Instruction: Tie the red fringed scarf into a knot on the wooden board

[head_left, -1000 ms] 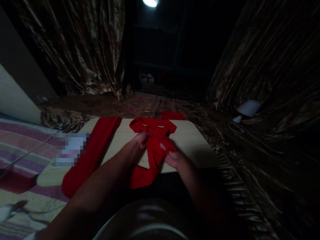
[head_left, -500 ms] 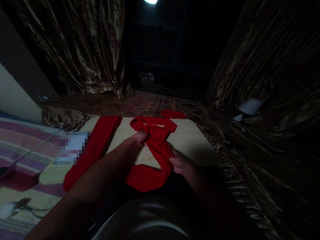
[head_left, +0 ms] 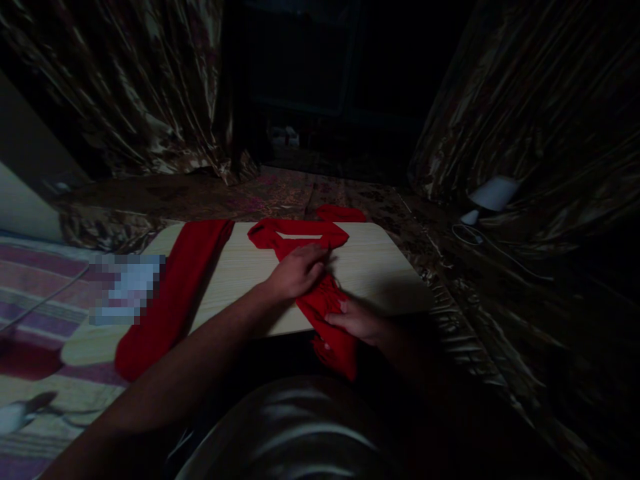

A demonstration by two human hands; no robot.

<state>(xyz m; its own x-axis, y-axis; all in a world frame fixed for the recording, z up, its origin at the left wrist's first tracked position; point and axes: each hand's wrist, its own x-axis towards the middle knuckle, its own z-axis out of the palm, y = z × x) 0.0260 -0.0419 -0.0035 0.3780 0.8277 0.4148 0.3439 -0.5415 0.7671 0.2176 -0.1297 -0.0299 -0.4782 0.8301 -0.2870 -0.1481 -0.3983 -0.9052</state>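
Observation:
A red scarf (head_left: 320, 303) with fringed ends runs over the light wooden table, forming a loop at the far side. Its lower end hangs past the near edge toward my lap. My left hand (head_left: 300, 270) rests on top of the scarf just below the loop, palm down with fingers stretched across the cloth. Lower and to the right, my right hand (head_left: 356, 321) grips the scarf, thumb on top near some fringe. The fingers under the cloth are hidden.
A long folded red cloth (head_left: 175, 293) lies on the table's (head_left: 390, 280) left, beside a blurred-out flat item (head_left: 127, 290). Another red piece (head_left: 341, 213) shows beyond the far edge. A white lamp (head_left: 495, 193) with a cord stands right; patterned curtains hang behind.
My left hand has gone from pinching the scarf to lying over it. The near end, curved leftward before, now hangs straight down over the edge. The view has shifted slightly.

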